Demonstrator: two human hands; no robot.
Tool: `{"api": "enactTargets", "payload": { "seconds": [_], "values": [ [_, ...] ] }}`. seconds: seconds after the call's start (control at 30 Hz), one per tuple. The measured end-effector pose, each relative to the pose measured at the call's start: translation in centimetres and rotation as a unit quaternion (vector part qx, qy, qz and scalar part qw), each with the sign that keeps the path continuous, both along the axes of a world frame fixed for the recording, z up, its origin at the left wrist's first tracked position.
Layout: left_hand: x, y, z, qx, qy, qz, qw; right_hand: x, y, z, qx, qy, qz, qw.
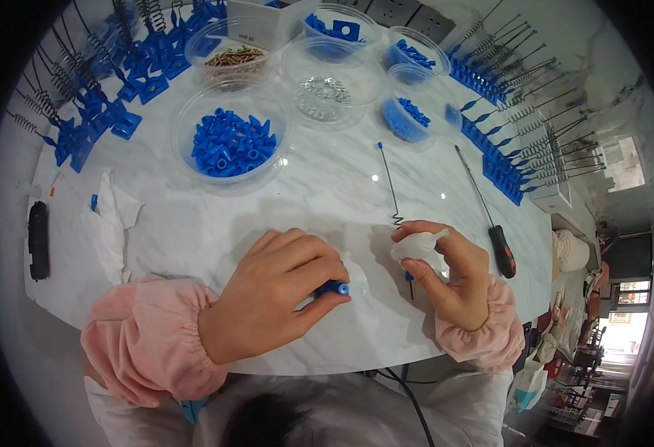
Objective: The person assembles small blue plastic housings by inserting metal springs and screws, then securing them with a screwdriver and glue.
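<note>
My left hand is closed around a small blue plastic piece low over the table's near side. Only the piece's round end, with a hole in it, shows past the fingers. My right hand pinches a crumpled white wad, which looks like tissue. Under that hand lies a thin dark wire rod with a blue tip at its far end and a coiled part. A blue bit on the rod shows below the wad; the hand hides the rod's middle.
Farther back stand clear tubs of blue cone-shaped parts, brass-coloured screws and silvery pieces. Rows of blue bases with spring wires line the left and right. A screwdriver lies right; torn tissue and a black object lie left.
</note>
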State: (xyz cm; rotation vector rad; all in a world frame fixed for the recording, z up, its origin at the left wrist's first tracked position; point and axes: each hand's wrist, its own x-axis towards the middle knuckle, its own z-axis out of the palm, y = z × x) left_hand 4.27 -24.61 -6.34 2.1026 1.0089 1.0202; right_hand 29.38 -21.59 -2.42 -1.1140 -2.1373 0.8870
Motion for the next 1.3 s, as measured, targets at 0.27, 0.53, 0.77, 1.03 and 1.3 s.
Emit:
{"api": "enactTargets", "payload": {
  "seconds": [0.27,0.53,0.77,1.03,1.3],
  "values": [
    [0.0,0.0,0.1,-0.005,0.008,0.004,1.0,-0.1,-0.1,-0.1,0.018,-0.011,0.005,1.0],
    [0.0,0.4,-0.5,0.007,-0.007,0.027,1.0,0.7,-0.3,0.7,0.127,-0.044,0.002,0.991],
    [0.0,0.4,-0.6,0.0,-0.028,0.029,0.999,0.2,-0.7,1.0,0.164,-0.089,0.003,0.983],
    [0.0,0.4,-0.9,0.008,-0.03,0.05,0.998,0.3,-0.6,0.5,0.184,-0.072,0.013,0.98],
    [0.1,0.3,-0.9,0.002,-0.03,0.071,0.997,0.4,-0.5,0.7,0.255,-0.094,0.053,0.961]
  ]
}}
